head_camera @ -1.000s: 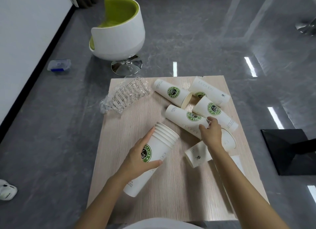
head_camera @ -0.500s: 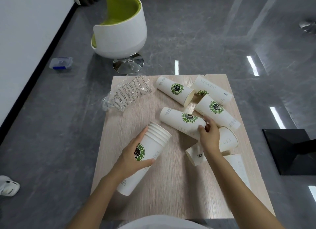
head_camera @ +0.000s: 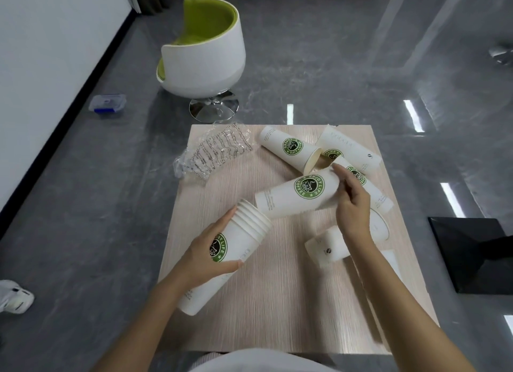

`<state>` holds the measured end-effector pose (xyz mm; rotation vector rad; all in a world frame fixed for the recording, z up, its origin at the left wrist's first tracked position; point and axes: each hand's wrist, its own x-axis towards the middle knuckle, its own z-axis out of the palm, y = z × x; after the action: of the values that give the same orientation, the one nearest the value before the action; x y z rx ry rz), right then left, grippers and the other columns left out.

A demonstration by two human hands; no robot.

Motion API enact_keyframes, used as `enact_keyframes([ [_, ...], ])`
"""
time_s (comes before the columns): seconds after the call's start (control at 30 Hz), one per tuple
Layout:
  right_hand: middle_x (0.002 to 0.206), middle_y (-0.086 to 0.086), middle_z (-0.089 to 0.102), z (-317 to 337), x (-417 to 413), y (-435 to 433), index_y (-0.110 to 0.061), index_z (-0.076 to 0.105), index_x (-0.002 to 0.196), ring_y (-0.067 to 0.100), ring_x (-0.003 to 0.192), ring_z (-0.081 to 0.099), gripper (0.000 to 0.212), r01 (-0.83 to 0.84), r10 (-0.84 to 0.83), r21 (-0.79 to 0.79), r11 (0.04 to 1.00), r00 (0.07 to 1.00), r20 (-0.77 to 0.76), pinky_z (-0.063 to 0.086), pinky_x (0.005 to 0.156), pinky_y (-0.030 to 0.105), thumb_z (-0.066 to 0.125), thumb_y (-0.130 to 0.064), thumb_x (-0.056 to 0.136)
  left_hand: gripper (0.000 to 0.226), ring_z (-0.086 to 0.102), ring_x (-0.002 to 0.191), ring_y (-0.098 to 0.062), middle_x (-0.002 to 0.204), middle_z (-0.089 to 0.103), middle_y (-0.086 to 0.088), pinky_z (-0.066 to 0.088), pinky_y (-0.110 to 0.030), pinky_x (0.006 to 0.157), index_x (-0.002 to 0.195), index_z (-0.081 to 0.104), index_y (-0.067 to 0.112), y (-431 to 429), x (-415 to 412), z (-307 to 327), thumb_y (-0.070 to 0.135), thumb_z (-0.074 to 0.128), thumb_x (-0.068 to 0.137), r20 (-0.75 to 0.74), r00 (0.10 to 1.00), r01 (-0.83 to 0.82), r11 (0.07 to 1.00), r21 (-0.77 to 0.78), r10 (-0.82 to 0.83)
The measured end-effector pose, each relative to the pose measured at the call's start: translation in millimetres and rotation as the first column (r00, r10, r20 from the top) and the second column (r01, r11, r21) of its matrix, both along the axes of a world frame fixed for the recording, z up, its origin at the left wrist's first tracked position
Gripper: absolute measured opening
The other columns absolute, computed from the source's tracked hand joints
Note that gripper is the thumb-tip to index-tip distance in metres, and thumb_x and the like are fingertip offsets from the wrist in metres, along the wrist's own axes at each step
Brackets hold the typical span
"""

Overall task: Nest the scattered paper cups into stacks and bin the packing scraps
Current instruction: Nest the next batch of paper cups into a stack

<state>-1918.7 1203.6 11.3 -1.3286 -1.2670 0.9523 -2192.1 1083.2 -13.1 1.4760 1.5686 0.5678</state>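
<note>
On the table [head_camera: 277, 316]: head view, looking down on a square top of pale, matt wood grain.
Stack [head_camera: 249, 232]: several white paper cups nested, their rolled rims stepped at the mouth. A round green logo is on the side. It is tilted, with the mouth up and away and the base towards the near left.
Left hand [head_camera: 205, 257]: grips the stack round its middle. The thumb is on the near side and the fingers curl over the far side.
Cup [head_camera: 291, 196]: one tall white tapered cup with the same logo, lifted and lying nearly level. Its base is right at the stack's mouth; whether they touch I cannot tell.
Right hand [head_camera: 352, 202]: holds the cup at its mouth end, with the fingers curled over the rim.
Loose cups [head_camera: 288, 149]: these lie on their sides across the far and right part of the table, some overlapping. One is under the right hand.
Short cup [head_camera: 324, 249]: lies on its side just beside the right wrist.
Wrap [head_camera: 213, 155]: clear crinkled plastic with dark print, at the far left corner and hanging over the edge, well apart from both hands.
Floor: glossy grey. A white round chair [head_camera: 202, 60] with a green lining stands beyond the table, and a clear box [head_camera: 107, 106] lies to its left.
</note>
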Motion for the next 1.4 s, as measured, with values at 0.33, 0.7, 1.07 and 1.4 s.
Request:
enact_keyframes([
  [0.33, 0.118, -0.014, 0.058, -0.8, -39.1, -21.9, -0.015, 0.055, 0.126, -0.015, 0.106, 0.05, 0.04, -0.306, 0.308, -0.043, 0.951, 0.95, 0.053, 0.037, 0.091, 0.007, 0.038, 0.004, 0.096, 0.105, 0.049, 0.123, 0.0, 0.145, 0.04, 0.024, 0.047, -0.033, 0.103, 0.142, 0.018, 0.065, -1.6, 12.2, 9.8, 0.034, 0.083, 0.067, 0.076, 0.996, 0.052, 0.998, -0.018, -0.051],
  [0.7, 0.12, -0.021, 0.058, -10.3, -59.7, -56.2, -0.022, 0.055, 0.128, -0.011, 0.112, 0.051, 0.032, -0.428, 0.442, -0.155, 0.89, 0.894, 0.068, 0.038, 0.095, 0.012, 0.042, -0.017, 0.1, 0.105, 0.049, 0.123, 0.0, 0.145, 0.039, 0.024, 0.047, -0.033, 0.103, 0.143, 0.018, 0.063, -0.1, 20.6, 7.7, 0.031, 0.085, 0.069, 0.085, 0.995, 0.055, 0.998, -0.014, -0.053],
  [1.07, 0.122, -0.017, 0.063, -7.5, -57.0, -51.4, -0.033, 0.059, 0.125, 0.021, 0.106, 0.059, 0.034, -0.393, 0.406, -0.148, 0.907, 0.911, 0.068, 0.047, 0.094, 0.032, 0.048, -0.035, 0.093, 0.104, 0.054, 0.119, -0.007, 0.145, 0.041, 0.02, 0.051, -0.03, 0.096, 0.146, 0.017, 0.059, 9.4, 23.3, 10.3, 0.027, 0.084, 0.073, 0.136, 0.99, 0.046, 0.998, -0.044, -0.039],
  [1.4, 0.12, 0.002, 0.065, 1.4, -67.2, -43.7, -0.011, 0.061, 0.122, -0.003, 0.109, 0.059, 0.028, -0.369, 0.349, -0.156, 0.916, 0.926, -0.143, 0.043, 0.085, 0.009, 0.05, -0.006, 0.096, 0.107, 0.051, 0.118, -0.002, 0.142, 0.043, 0.021, 0.05, -0.034, 0.098, 0.141, 0.012, 0.068, 24.2, 31.8, 14.9, 0.034, 0.085, 0.069, 0.059, 0.998, 0.018, 1.0, -0.007, -0.018],
])
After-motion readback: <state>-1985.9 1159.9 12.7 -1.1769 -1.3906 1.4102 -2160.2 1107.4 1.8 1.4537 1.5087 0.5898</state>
